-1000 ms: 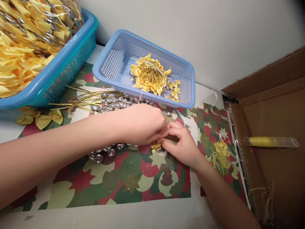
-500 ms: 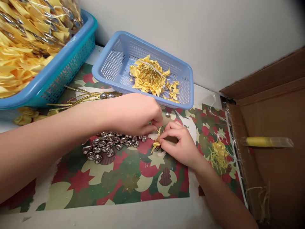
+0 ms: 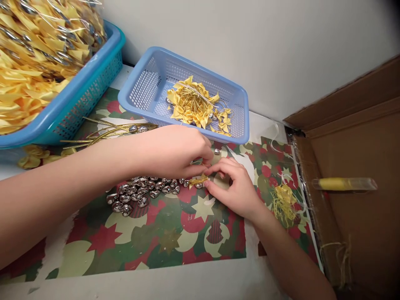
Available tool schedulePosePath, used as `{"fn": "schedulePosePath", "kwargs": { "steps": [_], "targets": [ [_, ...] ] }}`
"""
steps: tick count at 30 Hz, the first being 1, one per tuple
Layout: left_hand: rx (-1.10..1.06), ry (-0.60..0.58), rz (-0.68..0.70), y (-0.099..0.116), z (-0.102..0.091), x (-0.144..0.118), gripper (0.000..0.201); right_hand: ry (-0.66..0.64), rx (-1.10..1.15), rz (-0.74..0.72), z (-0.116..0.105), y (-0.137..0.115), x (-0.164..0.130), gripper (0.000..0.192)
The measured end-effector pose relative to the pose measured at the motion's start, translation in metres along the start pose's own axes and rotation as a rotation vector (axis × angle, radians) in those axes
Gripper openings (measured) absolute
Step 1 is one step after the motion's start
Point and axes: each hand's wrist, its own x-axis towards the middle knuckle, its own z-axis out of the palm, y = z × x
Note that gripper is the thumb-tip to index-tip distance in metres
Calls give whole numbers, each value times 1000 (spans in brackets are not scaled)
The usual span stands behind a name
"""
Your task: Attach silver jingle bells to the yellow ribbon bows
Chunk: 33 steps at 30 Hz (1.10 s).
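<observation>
— What are the two hands doing?

— The left hand (image 3: 175, 152) and right hand (image 3: 233, 187) meet near the middle of the bench (image 3: 187, 283), over the patterned paper (image 3: 162, 237). Their fingers (image 3: 215, 168) are pinched together on a small yellow bow (image 3: 198, 181) with a silver bead at its lower edge; the bow lies low, just above the paper.

— Both closed on it?

— Yes, left thumb and forefinger nip it from 10 o'clock, right fingertips press from 4 o'clock.

— What lies around?

— A heap of silver heart beads (image 3: 140, 193) sits just at 8 o'clock of the bow, partly under the left wrist. Gold wires (image 3: 103, 133) lie at 10 o'clock beyond the forearm. A pale blue basket (image 3: 146, 79) at 12 o'clock holds finished yellow bows (image 3: 190, 104). A larger teal basket (image 3: 78, 104) at 10 o'clock is piled with bagged bows. A tuft of yellow scraps (image 3: 283, 200) rests at 3 o'clock, and a cardboard box (image 3: 359, 166) further right carries a yellow tube (image 3: 343, 183).
</observation>
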Motion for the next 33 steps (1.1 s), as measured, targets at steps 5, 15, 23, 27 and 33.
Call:
{"fn": "schedulePosePath", "kwargs": {
  "steps": [5, 15, 23, 27, 33],
  "targets": [
    [-22, 61, 74, 2, 2, 1, 20, 88, 111, -33, 4, -1, 3, 8],
    [-46, 305, -239, 41, -1, -13, 19, 2, 1066, 271, 1, -3, 4, 23],
    [-233, 463, -235, 46, 12, -6, 10, 143, 1251, 228, 5, -8, 4, 23],
    [-445, 380, -274, 37, 9, -6, 4, 222, 1242, 205, 0, -4, 5, 19],
    [-518, 45, -381, 24, 4, -9, 9, 313, 1317, 115, -40, 3, 4, 16]
  ]
}}
